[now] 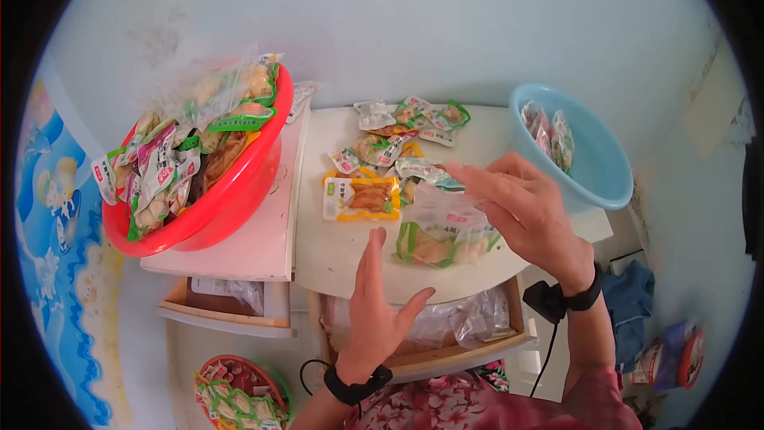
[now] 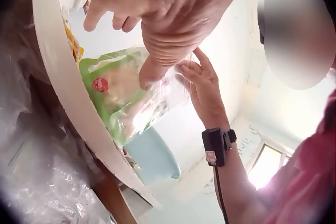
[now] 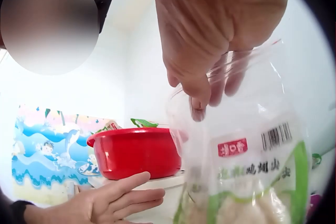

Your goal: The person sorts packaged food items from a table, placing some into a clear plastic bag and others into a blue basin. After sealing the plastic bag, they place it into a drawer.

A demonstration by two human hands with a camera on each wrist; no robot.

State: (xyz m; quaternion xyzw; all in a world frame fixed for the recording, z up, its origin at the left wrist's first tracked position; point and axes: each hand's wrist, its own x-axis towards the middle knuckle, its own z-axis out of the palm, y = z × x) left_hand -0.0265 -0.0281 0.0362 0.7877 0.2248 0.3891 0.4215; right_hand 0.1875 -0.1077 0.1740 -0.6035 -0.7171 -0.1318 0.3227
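**Bag of snacks held over the table edge**

Nearest, at the bottom centre of the head view, the left hand (image 1: 374, 310) is raised at the front edge of the white table (image 1: 334, 259). Its fingers are straight and pressed together and its thumb is spread wide. It holds nothing. The right wrist view shows this hand flat and apart from the bag, which the head view leaves unclear. Beneath it is an open drawer (image 1: 446, 358) stuffed with clear plastic.

Just right of the left hand, a clear bag with green trim (image 1: 442, 239) rests near the table's front edge. The right hand (image 1: 525, 207) pinches the bag's clear top from the right. Only the right wrist view shows the fingertips curled over the bag's mouth, and also a red label and barcode on the bag.

Behind the bag lies a yellow packet (image 1: 362, 197), then a scatter of small packets (image 1: 398, 139) toward the wall. A red basin (image 1: 231, 191) heaped with packets is at the left of the frame, and a blue basin (image 1: 605, 179) holding a few is at the right. The left wrist view shows the table's rim from below.
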